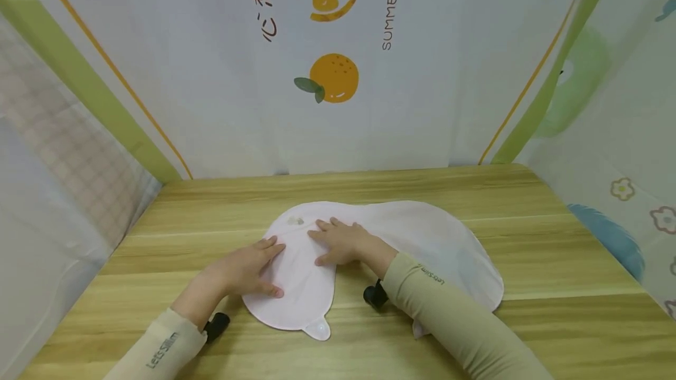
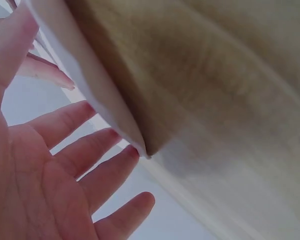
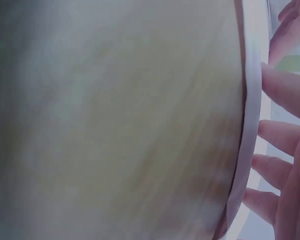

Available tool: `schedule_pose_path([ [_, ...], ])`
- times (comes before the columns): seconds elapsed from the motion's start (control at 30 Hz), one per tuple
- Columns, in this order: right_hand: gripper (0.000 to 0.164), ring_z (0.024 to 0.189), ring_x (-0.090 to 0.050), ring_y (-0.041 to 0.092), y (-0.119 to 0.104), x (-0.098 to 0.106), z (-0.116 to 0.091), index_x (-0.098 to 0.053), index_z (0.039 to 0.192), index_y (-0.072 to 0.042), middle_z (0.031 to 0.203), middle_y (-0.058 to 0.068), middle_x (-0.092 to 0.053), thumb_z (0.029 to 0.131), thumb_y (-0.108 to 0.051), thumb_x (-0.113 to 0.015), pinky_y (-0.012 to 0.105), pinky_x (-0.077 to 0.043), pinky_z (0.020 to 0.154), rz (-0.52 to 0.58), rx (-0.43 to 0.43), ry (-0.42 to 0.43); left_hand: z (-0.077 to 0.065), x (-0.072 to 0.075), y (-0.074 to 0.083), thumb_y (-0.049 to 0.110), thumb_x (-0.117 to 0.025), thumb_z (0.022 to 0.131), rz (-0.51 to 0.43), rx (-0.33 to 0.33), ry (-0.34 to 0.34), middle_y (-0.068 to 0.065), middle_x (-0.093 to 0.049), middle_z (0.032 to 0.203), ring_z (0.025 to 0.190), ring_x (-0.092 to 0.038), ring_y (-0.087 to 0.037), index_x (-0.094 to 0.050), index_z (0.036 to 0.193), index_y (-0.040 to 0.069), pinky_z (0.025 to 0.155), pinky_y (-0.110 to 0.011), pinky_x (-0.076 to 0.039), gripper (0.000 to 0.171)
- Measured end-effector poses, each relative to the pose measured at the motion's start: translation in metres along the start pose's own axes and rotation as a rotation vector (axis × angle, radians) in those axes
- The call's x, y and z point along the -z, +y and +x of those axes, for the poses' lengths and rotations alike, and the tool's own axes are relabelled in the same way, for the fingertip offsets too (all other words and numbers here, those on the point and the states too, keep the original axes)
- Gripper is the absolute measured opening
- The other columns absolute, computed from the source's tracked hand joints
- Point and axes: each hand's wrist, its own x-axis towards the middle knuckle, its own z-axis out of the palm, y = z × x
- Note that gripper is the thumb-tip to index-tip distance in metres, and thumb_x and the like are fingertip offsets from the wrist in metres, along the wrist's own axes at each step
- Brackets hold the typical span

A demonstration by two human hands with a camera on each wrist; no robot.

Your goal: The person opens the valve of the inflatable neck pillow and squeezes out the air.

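Note:
A pale pink U-shaped cloth bib (image 1: 422, 227) lies on the wooden table, its two ends toward me. One end carries a rounded tab with a snap (image 1: 318, 328); much of the other end is hidden under my right forearm. My left hand (image 1: 248, 268) rests on the outer edge of the bib's left arm, fingers spread. Across from it, my right hand (image 1: 340, 243) lies on the same arm near the inner edge, fingers extended. In the left wrist view, fingertips (image 2: 132, 150) touch the bib's edge. The right wrist view also shows fingertips (image 3: 262, 129) at the edge.
The wooden table (image 1: 554, 263) reaches to a hanging white cloth (image 1: 412, 128) printed with oranges at the back. Patterned cloth (image 1: 634, 151) hangs along the right side, and more fabric (image 1: 63, 133) along the left. Black wrist cameras (image 1: 376, 296) sit beneath both wrists.

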Motion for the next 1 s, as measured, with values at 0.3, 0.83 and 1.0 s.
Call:
schedule_pose_path([
  [0.3, 0.074, 0.144, -0.004, 0.024, -0.002, 0.0, 0.0, -0.02, 0.148, -0.023, 0.156, -0.003, -0.006, 0.088, -0.05, -0.053, 0.061, -0.017, 0.109, -0.006, 0.011, 0.0, 0.01, 0.0, 0.0, 0.046, -0.063, 0.083, 0.035, -0.034, 0.048, -0.022, -0.029, 0.147, 0.135, -0.026, -0.041, -0.037, 0.138, -0.005, 0.108, -0.053, -0.027, 0.08],
  [0.83, 0.077, 0.144, 0.003, 0.024, 0.003, -0.003, 0.011, -0.012, 0.15, -0.024, 0.156, -0.002, 0.0, 0.089, -0.056, -0.046, 0.062, -0.013, 0.109, -0.006, -0.011, -0.047, 0.03, 0.004, 0.005, 0.051, -0.068, 0.076, 0.041, 0.047, -0.064, -0.015, -0.024, 0.152, 0.138, -0.025, -0.034, -0.029, 0.144, 0.002, 0.108, -0.052, -0.028, 0.093],
  [1.0, 0.077, 0.144, 0.004, 0.023, 0.009, 0.001, 0.012, -0.008, 0.15, -0.027, 0.156, -0.005, 0.003, 0.089, -0.057, -0.045, 0.063, -0.013, 0.109, -0.021, -0.034, -0.071, 0.028, 0.004, -0.001, 0.054, -0.07, 0.072, 0.028, 0.066, -0.051, -0.017, -0.023, 0.151, 0.137, -0.026, -0.036, -0.029, 0.143, 0.0, 0.108, -0.052, -0.029, 0.099],
])
